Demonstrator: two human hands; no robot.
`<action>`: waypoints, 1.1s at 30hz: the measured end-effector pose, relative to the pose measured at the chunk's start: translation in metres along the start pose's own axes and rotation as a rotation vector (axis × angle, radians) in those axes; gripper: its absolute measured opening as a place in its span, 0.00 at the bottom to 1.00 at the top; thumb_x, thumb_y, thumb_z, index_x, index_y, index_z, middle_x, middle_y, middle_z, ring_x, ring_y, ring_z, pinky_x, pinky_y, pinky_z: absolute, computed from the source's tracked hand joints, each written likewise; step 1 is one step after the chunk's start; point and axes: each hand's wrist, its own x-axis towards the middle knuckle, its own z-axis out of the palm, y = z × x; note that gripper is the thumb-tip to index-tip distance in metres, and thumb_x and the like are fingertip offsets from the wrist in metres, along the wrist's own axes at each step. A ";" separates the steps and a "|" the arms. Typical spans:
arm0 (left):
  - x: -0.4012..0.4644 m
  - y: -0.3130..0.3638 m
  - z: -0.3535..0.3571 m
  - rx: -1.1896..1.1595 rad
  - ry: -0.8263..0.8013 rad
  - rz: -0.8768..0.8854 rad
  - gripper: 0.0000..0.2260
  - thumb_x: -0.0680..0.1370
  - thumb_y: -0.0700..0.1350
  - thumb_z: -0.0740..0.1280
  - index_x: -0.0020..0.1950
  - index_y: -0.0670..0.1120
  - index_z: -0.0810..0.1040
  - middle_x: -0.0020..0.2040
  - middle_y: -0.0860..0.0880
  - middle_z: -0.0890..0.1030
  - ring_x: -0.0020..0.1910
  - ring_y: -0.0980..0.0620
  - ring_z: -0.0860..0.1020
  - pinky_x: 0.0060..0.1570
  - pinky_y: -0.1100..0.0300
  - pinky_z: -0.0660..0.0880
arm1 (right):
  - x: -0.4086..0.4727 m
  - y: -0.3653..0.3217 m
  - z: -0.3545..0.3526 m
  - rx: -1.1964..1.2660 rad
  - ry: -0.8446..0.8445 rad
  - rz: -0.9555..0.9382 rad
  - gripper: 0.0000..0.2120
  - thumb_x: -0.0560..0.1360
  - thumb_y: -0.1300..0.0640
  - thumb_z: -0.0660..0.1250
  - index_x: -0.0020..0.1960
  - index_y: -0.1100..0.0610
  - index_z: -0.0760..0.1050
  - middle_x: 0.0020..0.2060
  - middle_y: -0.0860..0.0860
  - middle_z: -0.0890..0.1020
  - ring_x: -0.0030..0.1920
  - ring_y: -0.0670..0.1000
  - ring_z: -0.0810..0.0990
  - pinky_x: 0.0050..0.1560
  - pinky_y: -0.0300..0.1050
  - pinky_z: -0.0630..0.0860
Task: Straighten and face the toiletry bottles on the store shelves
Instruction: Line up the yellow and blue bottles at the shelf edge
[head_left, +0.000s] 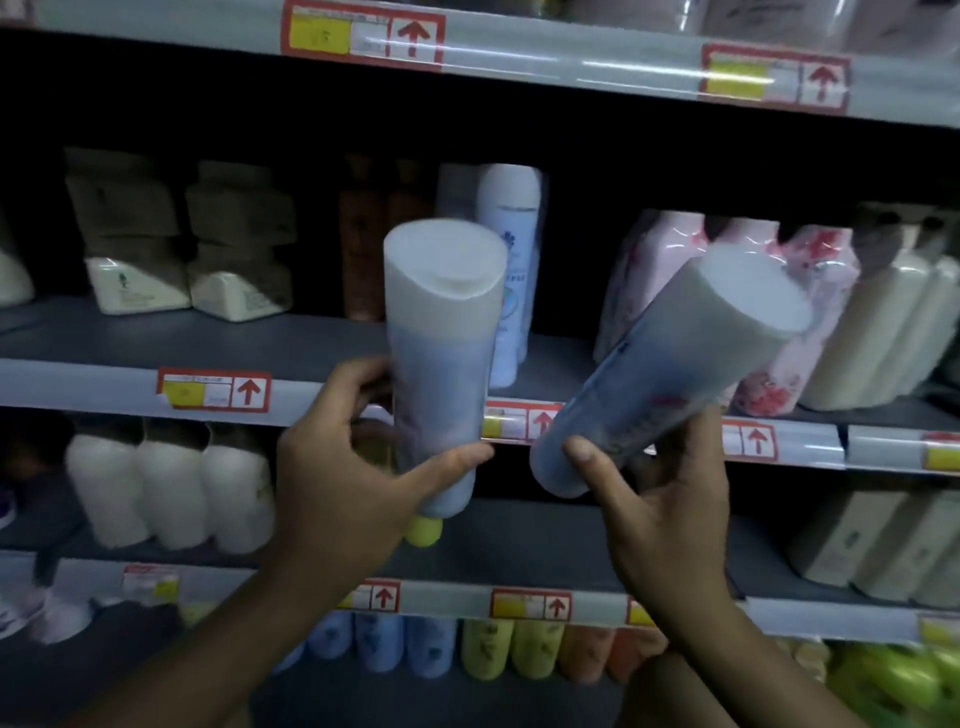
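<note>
My left hand (332, 467) grips a pale blue bottle with a white flip cap (441, 364), held nearly upright in front of the middle shelf. A second bottle of the same kind (670, 374) is in my right hand (654, 514), tilted with its cap up and to the right. Both bottles are off the shelf, side by side and apart. Behind them one white-and-blue bottle (511, 260) stands on the middle shelf (322, 343), with bare shelf beside it.
On the middle shelf stand beige bottles (182, 244) at the left, brown bottles (363, 234), pink wrapped packs (727, 291) and cream bottles (883, 322) at the right. White bottles (171, 488) fill the shelf below; blue, yellow and orange bottles (467, 654) sit lower. Price rails carry red arrow tags.
</note>
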 end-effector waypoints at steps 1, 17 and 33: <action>-0.010 -0.003 0.000 -0.008 -0.030 -0.024 0.31 0.62 0.67 0.78 0.60 0.58 0.76 0.53 0.66 0.82 0.50 0.61 0.82 0.46 0.68 0.78 | -0.010 0.002 -0.005 -0.010 -0.008 0.027 0.22 0.70 0.56 0.78 0.59 0.48 0.72 0.53 0.45 0.80 0.55 0.45 0.82 0.53 0.38 0.79; -0.134 -0.084 0.044 0.029 -0.372 -0.467 0.33 0.62 0.76 0.73 0.61 0.62 0.77 0.54 0.67 0.83 0.51 0.65 0.82 0.47 0.55 0.83 | -0.139 0.087 -0.038 -0.190 -0.278 0.608 0.29 0.71 0.46 0.78 0.68 0.45 0.72 0.59 0.39 0.83 0.60 0.42 0.83 0.56 0.40 0.82; -0.077 -0.145 0.134 0.119 -0.289 -0.443 0.27 0.69 0.72 0.72 0.60 0.57 0.75 0.54 0.58 0.83 0.51 0.58 0.83 0.47 0.48 0.83 | -0.062 0.165 -0.023 -0.318 -0.274 0.587 0.23 0.75 0.50 0.77 0.65 0.53 0.74 0.54 0.41 0.84 0.53 0.38 0.84 0.48 0.36 0.82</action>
